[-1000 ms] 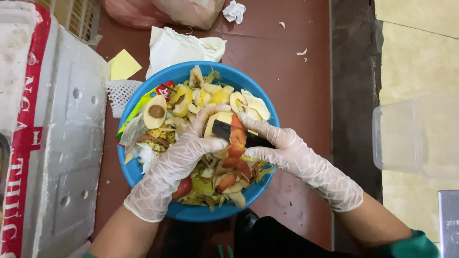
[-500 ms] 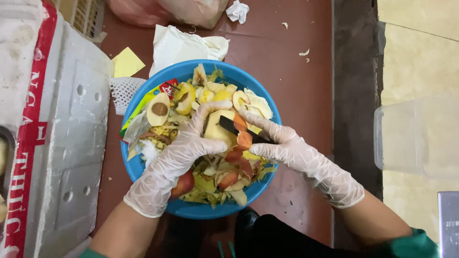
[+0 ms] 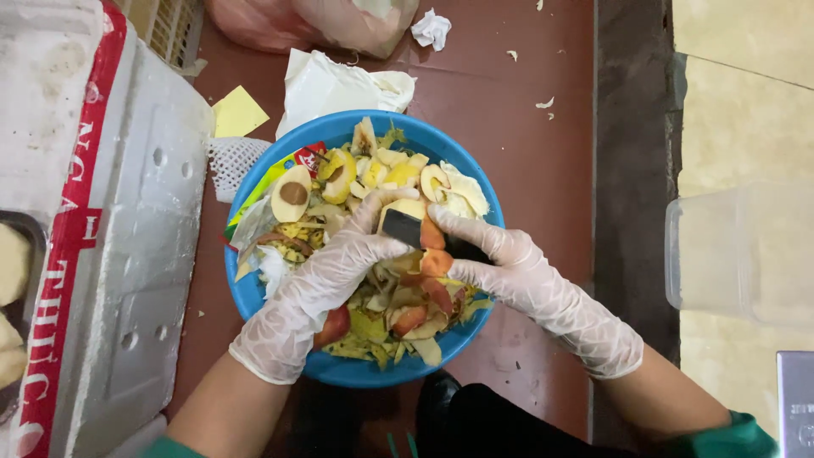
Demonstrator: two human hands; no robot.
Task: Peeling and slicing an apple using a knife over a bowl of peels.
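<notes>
Both my hands wear thin clear gloves and meet over a blue bowl [image 3: 246,293] heaped with fruit peels and cut scraps. My left hand [image 3: 331,271] cups a pale yellow, partly peeled fruit [image 3: 407,206] from the left. My right hand [image 3: 509,263] grips a black-handled peeler [image 3: 403,227] pressed against the fruit. A strip of red peel [image 3: 432,246] hangs from the blade toward the scraps. A halved fruit with a brown core [image 3: 291,195] lies at the bowl's left side.
A white foam box [image 3: 110,212] with red tape stands at the left. Beyond the bowl lie a yellow paper [image 3: 239,112], a white plastic bag [image 3: 331,80], a foam net sleeve [image 3: 233,161] and a crumpled tissue [image 3: 431,28]. A clear plastic container [image 3: 746,254] sits at the right.
My hands and the fruit have shifted slightly over the bowl. The peeler has travelled along the fruit and the red peel strip hangs a little longer.
</notes>
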